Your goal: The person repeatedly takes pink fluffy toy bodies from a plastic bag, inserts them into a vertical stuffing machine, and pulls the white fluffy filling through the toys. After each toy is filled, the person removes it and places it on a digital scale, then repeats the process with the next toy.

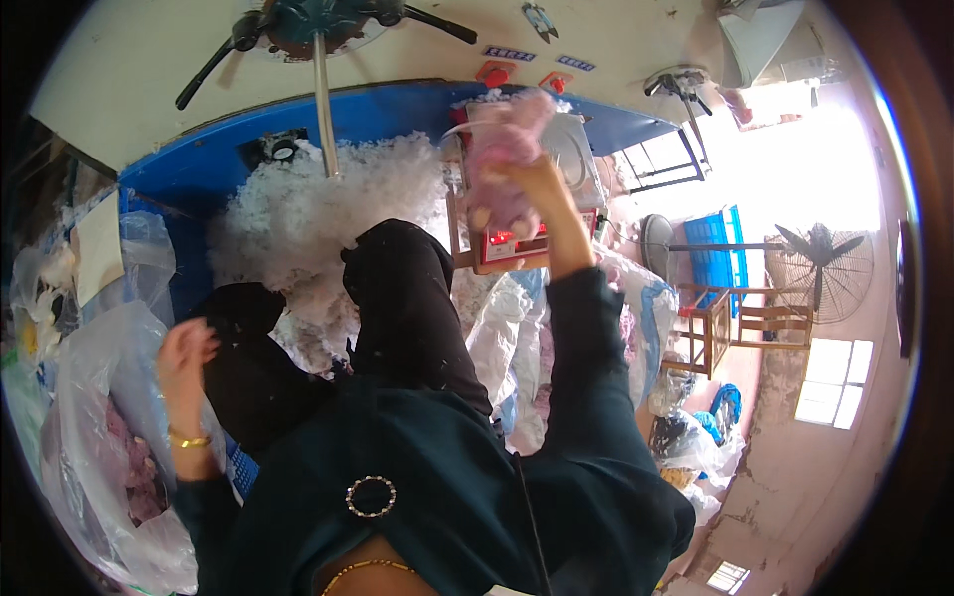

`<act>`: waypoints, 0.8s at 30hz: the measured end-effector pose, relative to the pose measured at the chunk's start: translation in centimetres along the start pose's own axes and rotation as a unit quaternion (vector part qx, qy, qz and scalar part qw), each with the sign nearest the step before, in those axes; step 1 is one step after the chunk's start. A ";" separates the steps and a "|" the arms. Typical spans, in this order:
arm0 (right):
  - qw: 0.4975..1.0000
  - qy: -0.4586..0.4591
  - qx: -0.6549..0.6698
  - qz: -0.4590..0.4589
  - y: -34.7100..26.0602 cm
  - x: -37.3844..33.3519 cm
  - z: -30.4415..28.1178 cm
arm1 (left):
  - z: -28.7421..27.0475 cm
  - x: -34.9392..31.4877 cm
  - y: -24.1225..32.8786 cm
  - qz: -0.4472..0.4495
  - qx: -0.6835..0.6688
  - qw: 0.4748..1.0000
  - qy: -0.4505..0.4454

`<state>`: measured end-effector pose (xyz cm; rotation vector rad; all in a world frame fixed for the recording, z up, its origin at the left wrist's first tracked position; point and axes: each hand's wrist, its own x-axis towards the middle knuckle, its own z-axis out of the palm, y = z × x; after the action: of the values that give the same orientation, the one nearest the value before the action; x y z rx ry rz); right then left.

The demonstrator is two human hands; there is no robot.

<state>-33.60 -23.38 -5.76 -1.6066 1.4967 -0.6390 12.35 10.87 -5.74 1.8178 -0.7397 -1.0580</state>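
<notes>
My right hand [532,184] is closed around a pink plush toy [502,139], which is smeared by motion. The toy is over a weighing scale with a metal pan [571,154] and a red lit display panel [556,246]; whether it touches the pan I cannot tell. Off to the left, my left hand [187,358] is raised with loosely bent fingers and nothing visible in it. It is slightly blurred, beside a clear plastic bag [89,348] with pink plush pieces [134,462] inside.
A heap of white stuffing fluff [318,199] lies in a blue trough [397,104] before my knees. A metal tube [323,99] juts toward it from a machine panel with black handles. To the right are more plastic bags, a wooden chair [711,328], a blue crate [715,248] and a fan [820,258].
</notes>
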 end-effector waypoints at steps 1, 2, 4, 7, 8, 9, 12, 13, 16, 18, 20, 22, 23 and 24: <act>0.999 0.035 -0.016 -0.027 3.8 2.0 -2.9 | -3.7 -0.6 -3.5 0.001 0.038 0.997 0.074; 0.999 0.027 0.016 0.021 4.2 3.0 -4.1 | -9.7 -1.4 -8.5 0.021 0.242 0.960 0.142; 0.994 0.022 -0.011 0.103 4.3 3.6 -5.1 | -19.5 -6.7 -17.3 -0.045 0.474 0.845 0.246; 0.987 0.024 -0.133 0.085 7.9 4.2 -12.2 | -20.3 -8.8 -14.4 -0.356 0.497 0.748 0.259; 0.986 0.056 -0.119 0.103 8.5 4.8 -11.9 | -19.0 -11.1 -10.5 -0.409 0.546 0.691 0.240; 0.981 0.095 -0.108 0.128 8.5 4.3 -12.1 | -17.5 -12.5 -6.4 -0.453 0.593 0.633 0.208; 0.964 0.153 -0.014 0.218 5.6 0.8 -11.9 | -20.6 -11.9 -8.8 -0.377 0.627 0.643 0.227; 0.961 0.155 0.026 0.225 4.7 0.6 -11.7 | -21.5 -11.5 -11.1 -0.336 0.615 0.674 0.235; 0.945 0.181 0.085 0.257 6.2 -0.5 -13.6 | -25.3 -6.0 -16.1 -0.180 0.558 0.782 0.212; 0.950 0.170 0.100 0.242 5.6 0.3 -12.7 | -25.9 -3.2 -18.7 -0.075 0.480 0.855 0.182; 0.955 0.153 0.116 0.227 5.1 0.1 -12.8 | -21.2 0.2 -14.7 -0.150 0.240 0.942 0.183; 0.955 0.174 0.074 0.229 5.4 1.6 -12.9 | -17.5 1.2 -10.2 -0.214 0.108 0.950 0.202; 0.957 0.177 0.045 0.224 4.2 2.5 -11.6 | -16.9 1.0 -9.1 -0.202 0.138 0.945 0.217; 0.959 0.180 0.016 0.219 3.1 3.2 -10.2 | -16.7 0.6 -8.6 -0.189 0.168 0.940 0.230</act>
<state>-43.10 -28.64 -3.51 -1.1128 2.0185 -0.7166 27.95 20.64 -9.55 2.4582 -0.2993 -0.7119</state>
